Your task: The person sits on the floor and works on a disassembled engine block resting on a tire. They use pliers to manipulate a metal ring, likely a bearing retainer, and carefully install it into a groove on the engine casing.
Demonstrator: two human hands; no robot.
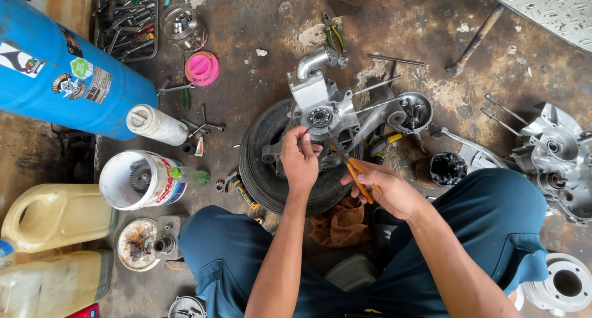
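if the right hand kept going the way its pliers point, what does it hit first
Probably the silver metal engine casing resting on the black tyre: the right hand aims its orange-handled pliers up-left at it, near the left hand. Depth is unclear.

**Where things lie around the engine case**

The engine case (327,111) rests on a tyre (271,176), which lies on the floor (259,28) in front of the seated person. The left hand (300,161) is on the case near its bearing hole; the right hand (385,191), just to its right, holds pliers (356,175) that point towards the case. A rag (339,224) lies between the tyre and the person's legs. Left of the tyre stands a bucket (139,179) with a gear inside, and behind it lies a large cylinder (58,68). A tray of tools (126,19) is behind, at the far left. Right of the tyre stands a small cup (447,169), and further right lies another case half (555,161).
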